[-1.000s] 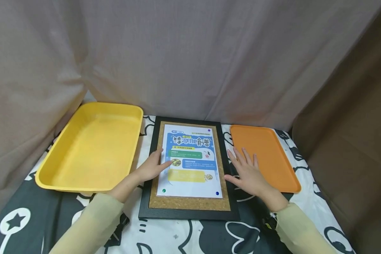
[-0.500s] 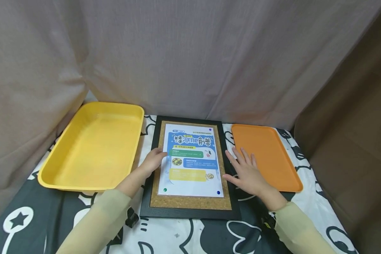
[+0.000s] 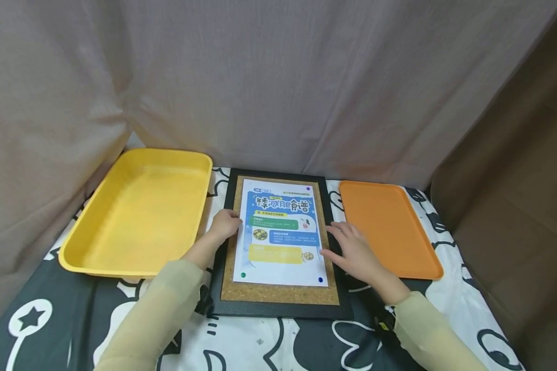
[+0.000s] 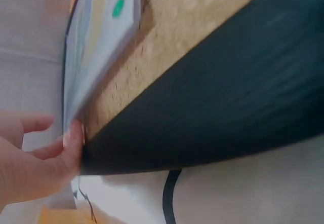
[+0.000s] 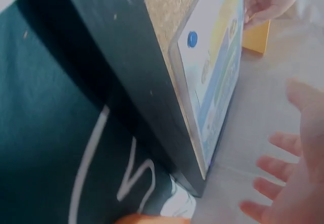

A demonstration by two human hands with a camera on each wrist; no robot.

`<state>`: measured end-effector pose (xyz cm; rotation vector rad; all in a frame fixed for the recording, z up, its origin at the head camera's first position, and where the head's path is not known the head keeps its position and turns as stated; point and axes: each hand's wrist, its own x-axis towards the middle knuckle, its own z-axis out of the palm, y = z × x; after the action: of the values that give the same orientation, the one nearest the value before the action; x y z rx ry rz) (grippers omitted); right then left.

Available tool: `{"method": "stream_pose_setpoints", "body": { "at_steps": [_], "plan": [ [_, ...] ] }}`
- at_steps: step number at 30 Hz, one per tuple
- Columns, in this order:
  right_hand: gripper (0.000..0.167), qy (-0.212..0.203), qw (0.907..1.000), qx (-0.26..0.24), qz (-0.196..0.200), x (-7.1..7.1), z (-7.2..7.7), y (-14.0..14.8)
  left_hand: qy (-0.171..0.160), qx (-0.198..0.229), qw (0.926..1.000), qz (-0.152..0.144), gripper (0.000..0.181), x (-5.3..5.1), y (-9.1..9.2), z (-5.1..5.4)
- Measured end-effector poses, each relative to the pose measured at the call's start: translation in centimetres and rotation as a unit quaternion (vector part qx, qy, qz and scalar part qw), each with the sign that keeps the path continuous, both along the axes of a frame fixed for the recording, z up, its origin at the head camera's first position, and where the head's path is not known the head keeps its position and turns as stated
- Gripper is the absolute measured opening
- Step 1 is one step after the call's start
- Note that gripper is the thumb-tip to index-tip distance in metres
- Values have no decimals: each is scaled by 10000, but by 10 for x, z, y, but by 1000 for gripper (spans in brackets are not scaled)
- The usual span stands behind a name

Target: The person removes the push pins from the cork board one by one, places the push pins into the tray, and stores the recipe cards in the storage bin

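Observation:
A printed sheet [image 3: 285, 273] lies on the cork board [image 3: 278, 294] inside a black frame [image 3: 278, 310]. Pins show at three corners: purple [image 3: 308, 188], green [image 3: 243, 275] and blue [image 3: 321, 280]. At the sheet's left edge is my left hand [image 3: 224, 226]; the left wrist view shows that hand [image 4: 38, 158] with a fingertip touching the edge, its thumb apart. My right hand [image 3: 358, 253] is over the frame's right side, thumb spread. Seen in the right wrist view, the right hand [image 5: 298, 173] holds nothing, fingers apart.
A deep yellow tray [image 3: 141, 216] is left of the frame, and a flat orange tray [image 3: 390, 232] is on the right. Patterned cloth [image 3: 246, 342] covers the table. Behind hangs a grey curtain [image 3: 278, 82], with a brown one [image 3: 520, 206] at the right.
My left hand has drawn back from over the sheet to its left edge, its fingers more bent. My right hand has shifted slightly left, with its fingers closer together.

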<state>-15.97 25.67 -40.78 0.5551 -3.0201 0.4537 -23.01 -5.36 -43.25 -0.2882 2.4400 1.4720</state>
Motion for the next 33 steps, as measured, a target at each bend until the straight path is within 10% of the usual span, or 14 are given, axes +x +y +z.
{"method": "stream_pose_setpoints", "body": {
  "at_steps": [11,33],
  "plan": [
    [15,-2352,9673,-928,213,0,-16,-5,-46,-330,9994,-32,31,-13,0,-2],
    [10,-2894,9551,3,632,-2,-13,-17,-464,-129,9986,239,25,-15,-4,-8]
  ]
}}
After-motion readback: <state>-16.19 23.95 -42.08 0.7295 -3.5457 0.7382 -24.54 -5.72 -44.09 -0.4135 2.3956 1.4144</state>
